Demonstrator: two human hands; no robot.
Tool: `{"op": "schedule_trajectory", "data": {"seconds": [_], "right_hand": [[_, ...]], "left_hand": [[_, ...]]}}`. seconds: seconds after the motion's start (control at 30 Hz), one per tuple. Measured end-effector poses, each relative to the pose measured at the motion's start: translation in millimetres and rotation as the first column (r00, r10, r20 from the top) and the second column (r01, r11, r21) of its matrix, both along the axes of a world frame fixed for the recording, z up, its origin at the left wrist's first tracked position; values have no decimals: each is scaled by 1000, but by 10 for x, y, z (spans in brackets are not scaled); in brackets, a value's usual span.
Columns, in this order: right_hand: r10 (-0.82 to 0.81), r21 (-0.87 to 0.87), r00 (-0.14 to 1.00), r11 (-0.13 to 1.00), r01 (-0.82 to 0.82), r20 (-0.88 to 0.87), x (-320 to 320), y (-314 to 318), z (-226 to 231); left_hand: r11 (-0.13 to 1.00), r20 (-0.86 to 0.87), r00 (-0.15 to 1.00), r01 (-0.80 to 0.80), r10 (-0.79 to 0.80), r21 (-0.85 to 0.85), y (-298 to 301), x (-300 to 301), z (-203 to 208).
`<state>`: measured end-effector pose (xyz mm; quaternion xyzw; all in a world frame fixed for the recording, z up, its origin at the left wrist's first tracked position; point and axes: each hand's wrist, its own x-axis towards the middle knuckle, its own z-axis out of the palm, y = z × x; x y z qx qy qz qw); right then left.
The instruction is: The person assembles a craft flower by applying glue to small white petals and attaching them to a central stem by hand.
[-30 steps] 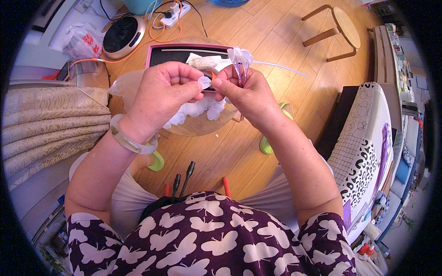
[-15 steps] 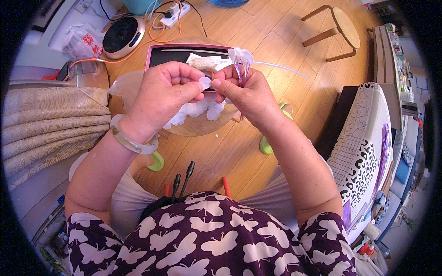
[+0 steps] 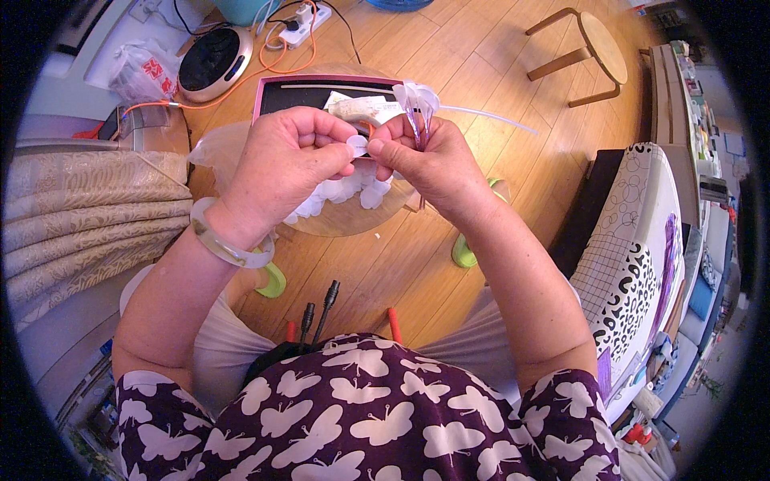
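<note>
Both my hands meet above a small round wooden table [image 3: 341, 227]. Between the thumb and fingers of my left hand [image 3: 277, 164] is a small white petal-like disc [image 3: 357, 145]. My right hand [image 3: 429, 160] has its thumb and forefinger closed at the disc's right edge; whether they grip it too is hard to see. A bunch of white petals on thin purplish stems [image 3: 417, 96] rises from between the fingers of that hand. Loose white petals [image 3: 345, 191] lie on the table just below my hands, partly hidden by them.
Behind my hands sits a pink-rimmed black tray [image 3: 277, 98] with a roll of tape [image 3: 361, 109] in it. A wooden stool [image 3: 601, 52] stands far right. At the back left are a round black-topped appliance [image 3: 215, 62] and a power strip [image 3: 309, 26] with an orange cable.
The petal bunch in my right hand has tipped slightly to the left. The small disc between my fingers has turned a little. Both hands stay in nearly the same place.
</note>
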<state>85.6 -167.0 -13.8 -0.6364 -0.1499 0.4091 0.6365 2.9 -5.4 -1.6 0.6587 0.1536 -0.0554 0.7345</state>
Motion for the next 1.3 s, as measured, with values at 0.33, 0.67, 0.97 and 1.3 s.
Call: {"op": "schedule_trajectory", "data": {"seconds": [0.33, 0.67, 0.97, 1.3], "right_hand": [[11, -21, 999, 1000, -10, 34, -2, -5, -5], [0, -28, 998, 1000, 2, 67, -8, 9, 22], [25, -64, 998, 998, -21, 57, -9, -7, 15], [11, -48, 999, 999, -9, 47, -8, 7, -21]], "left_hand": [[997, -60, 996, 66, -68, -38, 9, -4, 42], [996, -122, 989, 78, -82, -39, 61, 26, 4], [993, -107, 988, 114, -114, -9, 56, 17, -8], [993, -102, 988, 119, -117, 10, 48, 8, -25]]}}
